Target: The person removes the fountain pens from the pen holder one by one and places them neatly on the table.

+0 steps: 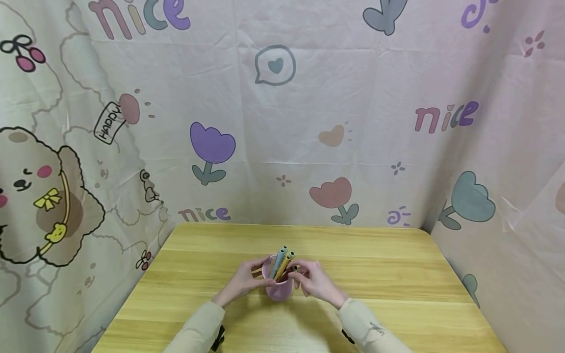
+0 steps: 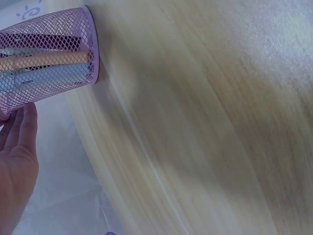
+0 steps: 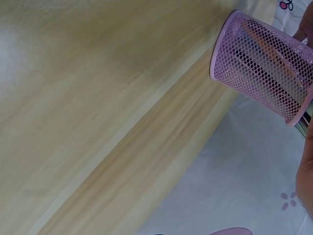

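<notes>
A pink mesh pen holder [image 1: 279,293] stands upright on the wooden table in the head view. My left hand [image 1: 244,283] grips it near the rim, thumb at the front and fingers round the far left side. Inside lean several pens, among them a light blue pen [image 1: 276,264] and a yellow pen [image 1: 281,269]. At the right of the rim, my right hand [image 1: 317,283] pinches a dark red pen [image 1: 286,275] among them; its fingers partly hide it. The left wrist view shows pens through the mesh, with the left fingers [image 2: 28,128] against the holder's side.
The wooden table [image 1: 198,245] has its far edge along a printed cloth backdrop [image 1: 300,113]. Cloth also hangs at the left and right sides. Dark straps show near both sleeves.
</notes>
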A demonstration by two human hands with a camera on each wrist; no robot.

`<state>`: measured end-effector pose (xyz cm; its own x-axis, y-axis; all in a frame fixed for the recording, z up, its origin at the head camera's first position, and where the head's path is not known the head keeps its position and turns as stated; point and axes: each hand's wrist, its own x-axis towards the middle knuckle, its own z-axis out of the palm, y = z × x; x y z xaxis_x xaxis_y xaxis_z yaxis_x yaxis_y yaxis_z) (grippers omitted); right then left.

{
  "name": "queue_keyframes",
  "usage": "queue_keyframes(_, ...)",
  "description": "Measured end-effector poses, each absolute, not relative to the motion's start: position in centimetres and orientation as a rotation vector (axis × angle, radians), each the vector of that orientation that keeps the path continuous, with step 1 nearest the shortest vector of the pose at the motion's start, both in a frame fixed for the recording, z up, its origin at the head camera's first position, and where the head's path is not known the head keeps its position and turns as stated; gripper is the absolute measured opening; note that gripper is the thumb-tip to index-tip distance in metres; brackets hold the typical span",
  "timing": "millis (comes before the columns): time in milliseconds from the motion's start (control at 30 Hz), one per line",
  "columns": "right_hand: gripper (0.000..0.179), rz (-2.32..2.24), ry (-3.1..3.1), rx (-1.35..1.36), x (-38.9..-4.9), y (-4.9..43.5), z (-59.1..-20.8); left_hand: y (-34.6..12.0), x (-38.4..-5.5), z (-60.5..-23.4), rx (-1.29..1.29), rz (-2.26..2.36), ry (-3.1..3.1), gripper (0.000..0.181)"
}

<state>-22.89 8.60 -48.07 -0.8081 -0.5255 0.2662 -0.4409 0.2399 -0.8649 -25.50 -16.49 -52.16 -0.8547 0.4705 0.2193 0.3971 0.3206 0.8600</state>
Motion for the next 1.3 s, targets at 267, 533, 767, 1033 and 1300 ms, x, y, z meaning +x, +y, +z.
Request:
queue_keyframes(267,0.017,-1.687,2.462,-1.01,-23.0,8.9,-49.1,-16.5,-25.7,-52.3,0.812,1.623,2.458,0.08)
queue_keyframes(533,0.02,-1.805,2.479,-1.079,-23.2,9.4,-50.3,-16.4,-25.4,-52.1,0.786,1.61,2.466,0.082)
queue_keyframes(767,0.021,-1.882,2.518,-1.127,-23.0,9.7,-50.4,-16.5,-25.2,-52.0,0.785,1.608,2.475,0.083)
queue_keyframes(1033,0.015,-1.983,2.615,-1.093,-21.7,9.7,-48.9,-16.4,-25.3,-52.1,0.798,1.611,2.496,0.081)
queue_keyframes(1300,0.017,-2.113,2.674,-1.101,-22.2,10.3,-49.7,-16.5,-25.3,-52.1,0.771,1.597,2.507,0.083)
